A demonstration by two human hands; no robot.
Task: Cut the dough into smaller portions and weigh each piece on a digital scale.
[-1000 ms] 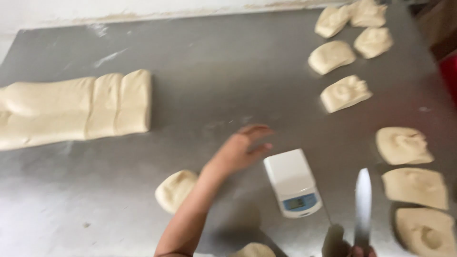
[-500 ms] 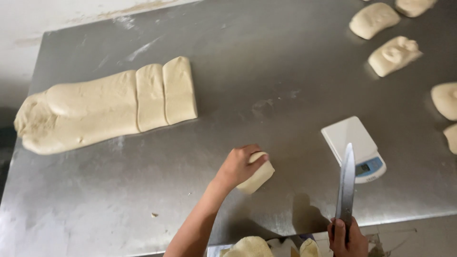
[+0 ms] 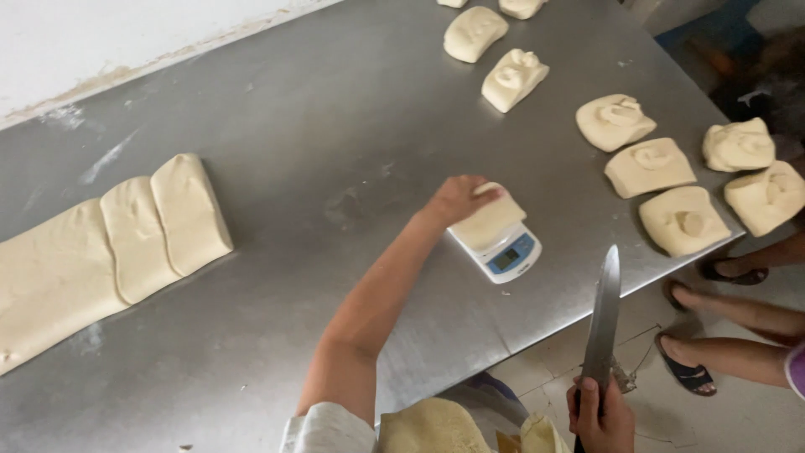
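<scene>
Right now a piece of dough [image 3: 489, 220] is being set on the small scale [image 3: 501, 247] by the left hand [image 3: 457, 200], whose fingers are closed over the piece's far edge. Weighing appears to be the step in hand. Near the scale, off the table [image 3: 335, 126] edge, a long knife [image 3: 602, 319] is being gripped upright by the right hand [image 3: 600, 415]. Left of the scale, the scored dough slab [image 3: 101, 252] is lying; letting go and reading the display would likely be called for.

Single head view, looking steeply down, near steel table [image 3: 319, 109].
</scene>
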